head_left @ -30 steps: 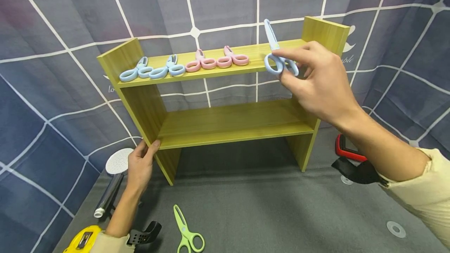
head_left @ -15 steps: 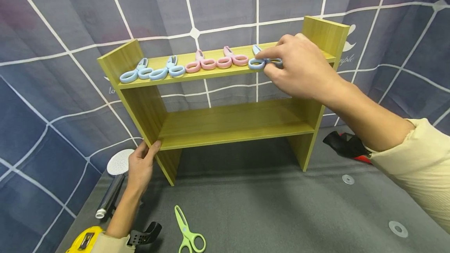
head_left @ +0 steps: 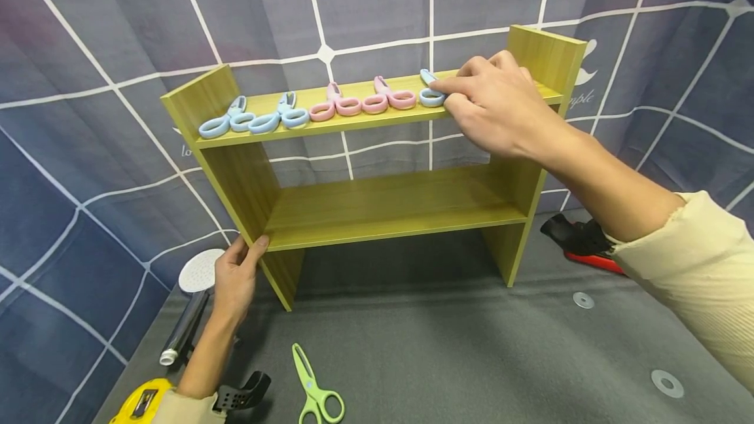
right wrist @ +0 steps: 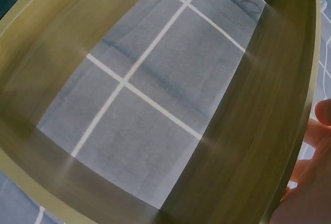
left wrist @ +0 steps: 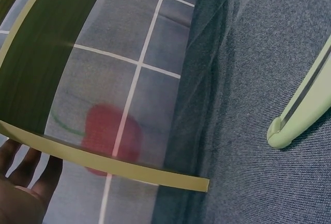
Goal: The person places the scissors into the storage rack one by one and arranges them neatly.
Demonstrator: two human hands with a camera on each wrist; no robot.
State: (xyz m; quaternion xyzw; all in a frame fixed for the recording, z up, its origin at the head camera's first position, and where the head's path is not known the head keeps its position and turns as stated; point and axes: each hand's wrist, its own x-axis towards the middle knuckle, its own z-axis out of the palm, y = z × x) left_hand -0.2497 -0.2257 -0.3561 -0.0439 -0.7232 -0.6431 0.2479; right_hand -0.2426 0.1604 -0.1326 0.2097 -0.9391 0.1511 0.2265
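My right hand (head_left: 501, 106) is at the top board of a yellow wooden shelf (head_left: 394, 205), its thumb and index finger at a pair of light-blue scissors (head_left: 432, 97). One ring and the blade tip show; the hand covers the rest. Left of these, two pink scissors (head_left: 389, 97) and two blue scissors (head_left: 279, 115) lie in a row, blades toward the back. My left hand (head_left: 235, 277) grips the shelf's left side panel, thumb on the front and fingers behind. In the left wrist view, its fingers (left wrist: 49, 180) are at the panel edge. Green scissors (head_left: 316, 388) lie on the grey floor cloth.
A shower head (head_left: 199, 271) and a yellow tape measure (head_left: 141, 401) lie at the left. Behind the right forearm is a red object (head_left: 595, 262), partly hidden. White rings (head_left: 667, 383) lie at the right. A checked curtain (head_left: 377, 5) hangs behind the shelf.
My right hand has brought the blue scissors left and down onto the top board beside the pink ones, then shifted them slightly back. My left hand has stayed in place.
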